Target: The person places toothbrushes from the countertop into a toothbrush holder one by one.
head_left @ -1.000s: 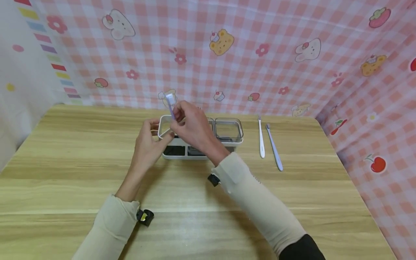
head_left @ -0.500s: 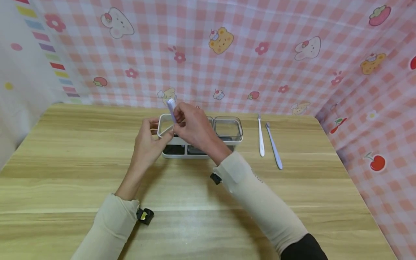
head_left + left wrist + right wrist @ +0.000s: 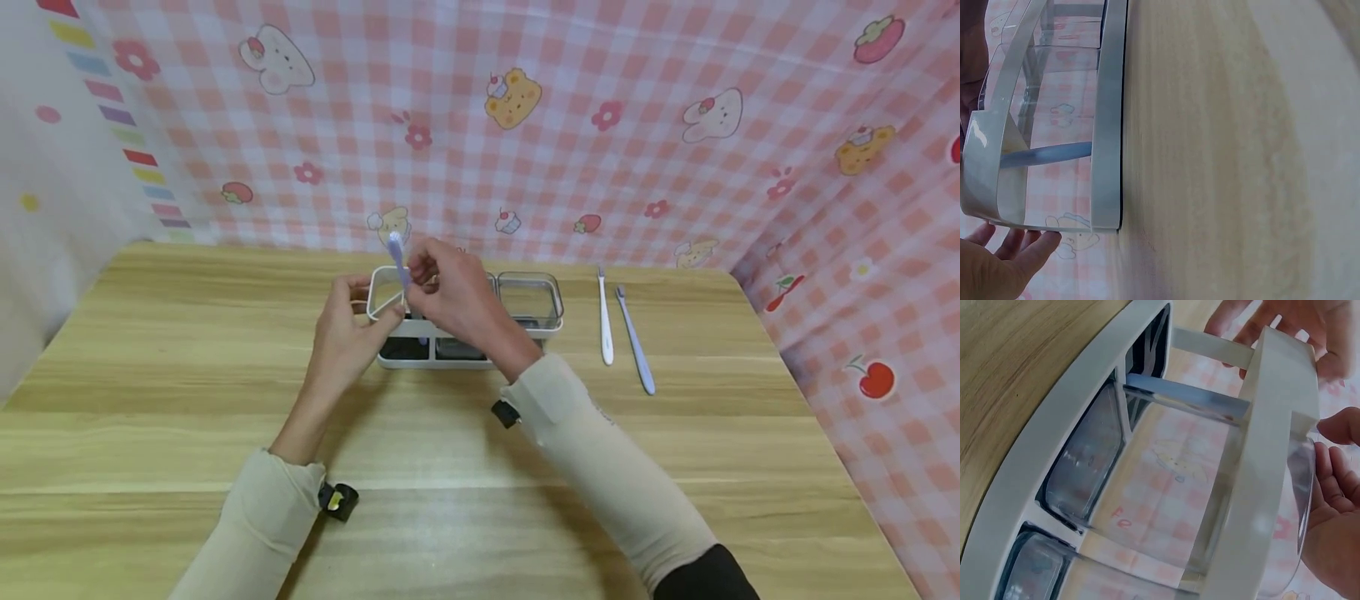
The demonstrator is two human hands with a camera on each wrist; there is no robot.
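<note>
A lilac toothbrush (image 3: 397,252) stands head-up in the left opening of a white toothbrush holder (image 3: 465,365), and my right hand (image 3: 461,296) pinches it just below its head. In the right wrist view its handle (image 3: 1188,397) passes down from the upper frame to the dark-lined base slot. My left hand (image 3: 341,329) holds the holder's left end, thumb at the front rim and fingers around the side. Two clear cups (image 3: 528,298) sit in the holder's other openings; my right hand partly hides the middle one.
A white toothbrush (image 3: 604,321) and a blue-violet toothbrush (image 3: 636,342) lie on the wooden table (image 3: 420,517) to the holder's right. A pink checked cloth (image 3: 450,167) hangs behind the table and along its right side.
The toothbrush has gone lower into the left opening and turned about its length; its handle end now shows in the lower slot. Both hands stay nearly in place.
</note>
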